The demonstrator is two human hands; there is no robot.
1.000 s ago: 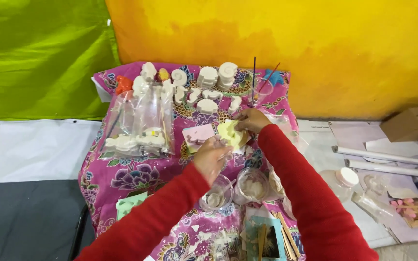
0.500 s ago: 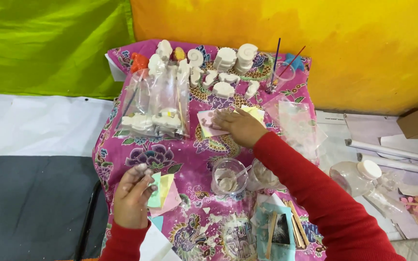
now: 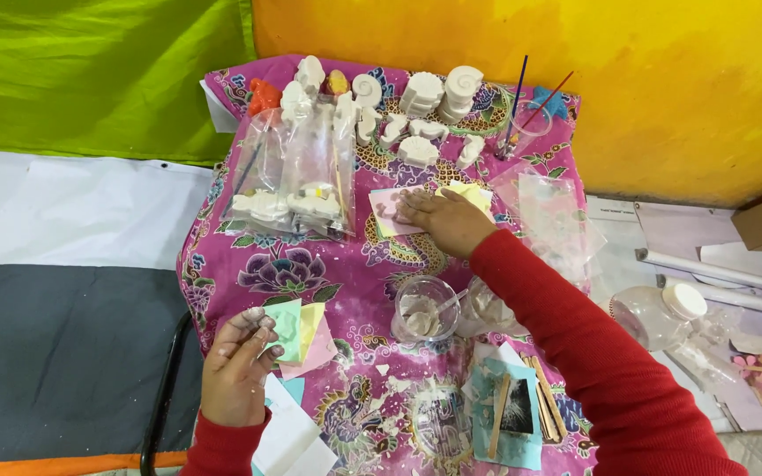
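While the left hand [image 3: 238, 368] pinches a small fan of pastel foam sheets [image 3: 303, 333] at its fingertips, green, yellow and pink, the grip is closed on their near edge and the sheets lie partly on the pink floral cloth [image 3: 328, 264] that covers the desk. Fingers of that hand are smeared with whitish plaster. Just right of this grip, a clear plastic cup [image 3: 423, 308] with white paste and a stirring stick stands upright, and a second clear cup [image 3: 487, 304] sits touching it on the far side.

Further from the body, the right hand [image 3: 447, 220] lies flat, palm down, fingers spread and together on nothing; it presses on a pink and yellow sheet stack [image 3: 390, 211]. Its grip is open, resting rather than clamped. Left of that hand, clear plastic bags [image 3: 297, 176] hold white plaster figures. Beyond it, a cluster of white plaster casts [image 3: 416, 115] stands in rows, shell shapes among them, with an orange figure [image 3: 264, 92] at the far left. Beyond and right of the hand, a clear cup with paintbrushes [image 3: 518, 132] stands upright. Empty clear bags [image 3: 553, 216] lie just right of the hand. Near the red sleeve, wooden sticks [image 3: 540, 405] lie on a pale blue sheet. Off the cloth, well to the right, a clear bottle with a white cap [image 3: 663, 313] lies tilted.
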